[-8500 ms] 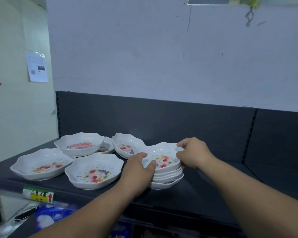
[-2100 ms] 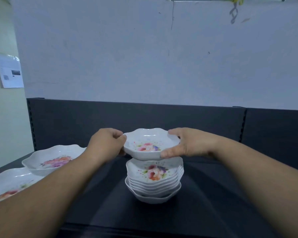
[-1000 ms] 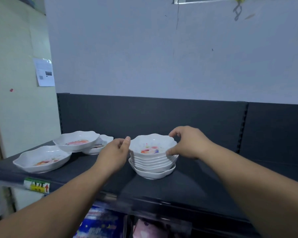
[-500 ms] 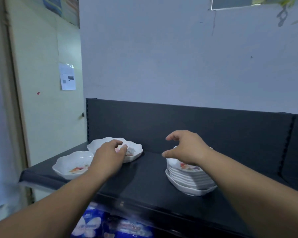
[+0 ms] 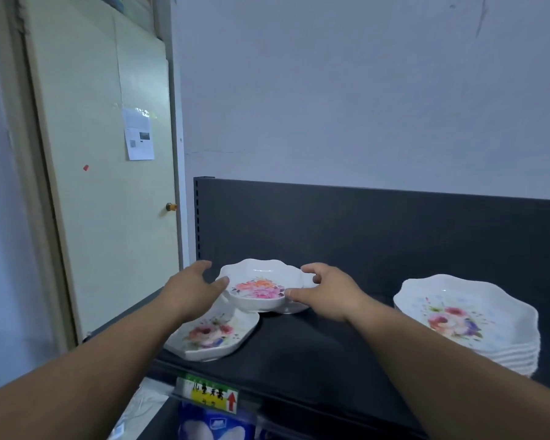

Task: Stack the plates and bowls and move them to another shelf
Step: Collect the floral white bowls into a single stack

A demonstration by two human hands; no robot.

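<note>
1. We locate the centre bowl (image 5: 261, 285) at the rear left of the dark shelf (image 5: 315, 350), close to the back panel (image 5: 378, 233). It is white, with a scalloped rim and a pink and orange flower print. It sits upright on a lower bowl (image 5: 294, 308), of which only the right edge shows.
2. We find the left hand (image 5: 192, 289) at the left rim of the centre bowl. Its fingers are spread and loosely curved, and the thumb tip is at the rim. We cannot tell whether it makes contact. It grips nothing.
3. We find the right hand (image 5: 327, 290) at the right side of the centre bowl. Its fingers arch above the rear right rim and the thumb points at the bowl wall. The hand is spread wide and does not close round the bowl.
4. The front bowl (image 5: 213, 338) lies just ahead and to the left of the centre bowl, near the front edge of the shelf. The left forearm partly covers it.
5. The stack of bowls (image 5: 467, 322) stands on the same shelf at the right, well apart from both hands. The bowls are nested, and the top one shows the flower print.
6. A yellow price label (image 5: 211, 393) with a red arrow is fixed to the shelf's front edge. Blue and white packages (image 5: 216, 427) lie below it.
7. Left of the shelf stands a cream door (image 5: 108, 217) bearing a paper notice (image 5: 138, 134) and a small knob (image 5: 171, 206).
</note>
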